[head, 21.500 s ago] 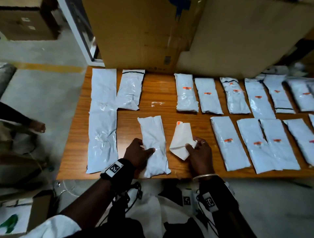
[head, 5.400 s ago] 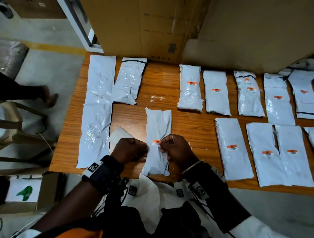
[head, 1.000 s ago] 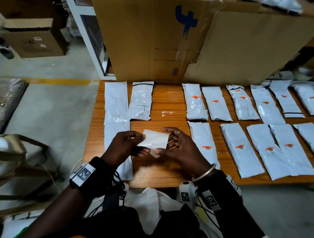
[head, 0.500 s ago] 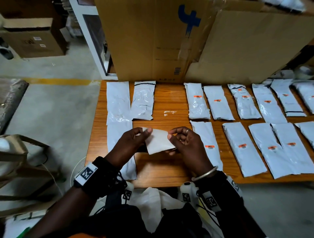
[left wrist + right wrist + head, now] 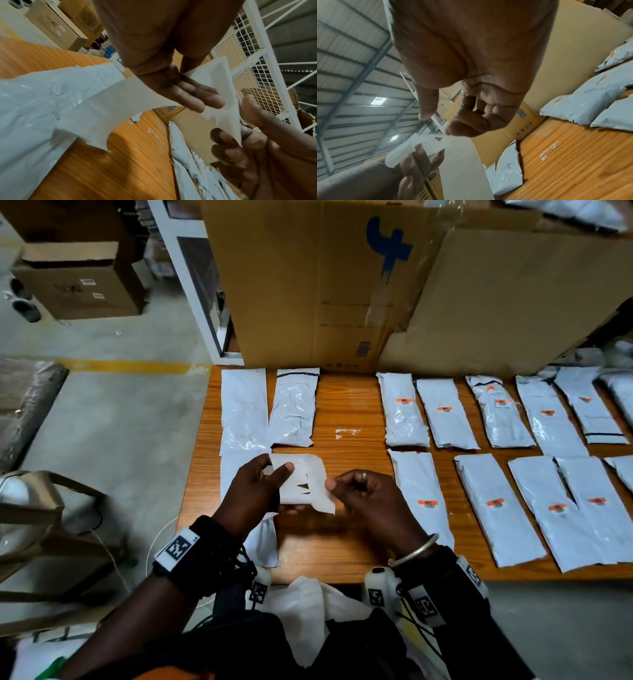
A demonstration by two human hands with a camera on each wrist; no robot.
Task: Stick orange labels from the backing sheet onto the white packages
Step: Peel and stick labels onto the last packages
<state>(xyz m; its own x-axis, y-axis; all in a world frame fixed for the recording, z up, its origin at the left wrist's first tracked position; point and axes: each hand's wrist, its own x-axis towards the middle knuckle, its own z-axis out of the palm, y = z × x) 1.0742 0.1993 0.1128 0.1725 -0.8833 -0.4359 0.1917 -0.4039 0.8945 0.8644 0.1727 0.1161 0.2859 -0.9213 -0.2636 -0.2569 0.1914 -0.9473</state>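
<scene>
Right now both hands hover above the near-left part of the brown wood-grain bench (image 5: 342, 542), sharing a thin, translucent white backing sheet (image 5: 305, 484). The left hand (image 5: 253, 494) pinches the sheet's left side, thumb on top and fingers (image 5: 197, 97) spread flat beneath it. The right hand (image 5: 370, 501) has its fingers curled, with thumb and forefinger closed on the sheet's right edge in the left wrist view. No orange label shows on the sheet from any view, so whether one remains there cannot be told.

Unlabelled white plastic packages lie to the left: two side by side at the far-left of the bench (image 5: 244, 409), and one directly under the left hand (image 5: 263, 542), its long axis running away from the person. To the right, a row of white packages already wearing small orange labels (image 5: 427, 502) stretches along the bench, the nearest just beside the right hand.

Judging from this, the step in hand is freeing the next label. The move turns on one relation: the nearest bare package lies below and slightly left of the sheet, closer to the left hand, so the right hand would have to carry the label leftward and down across the sheet to reach it.
</scene>
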